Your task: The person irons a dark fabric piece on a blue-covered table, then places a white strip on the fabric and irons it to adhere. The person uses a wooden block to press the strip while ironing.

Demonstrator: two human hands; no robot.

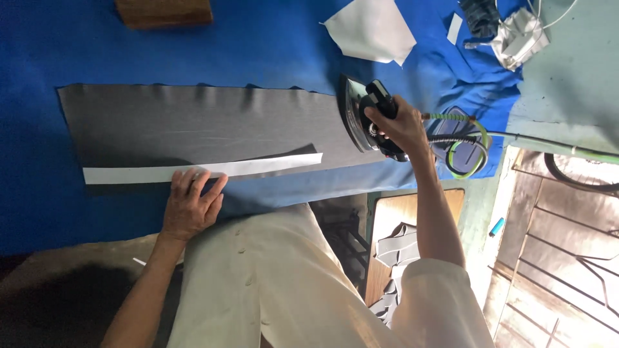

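Cream-coloured clothing (277,283) with a row of small buttons is filling the lower middle of the view, closest to the lens, and it is hiding the near edge of the blue cloth-covered table (193,45). Both forearms are reaching out from it.

Left hand (190,206) is lying flat with its fingers spread narrowly, the fingertips pressing on the near end of a long white strip (258,167) and on the grey fabric (193,122) beneath it — the palm is resting on the blue cloth. That grey piece is stretching wide across the table, its white strip running along the near edge.

Right hand (400,125) is closing firmly around the black handle of an iron (361,113), whose soleplate is sitting at the right end of the grey fabric. How much of the plate is touching the cloth is hard to make out, since the hand is covering part of the body. A green coiled cord (467,145) is trailing from the iron's back toward the table's edge.

Farther off, a white fabric piece (371,29) is lying on the blue cloth, a brown block (164,11) is being cut off by the top edge, and a crumpled bundle of pale material (519,35) is sitting by the corner — its details are too small to tell. Grey scraps (400,248) are showing below the table.
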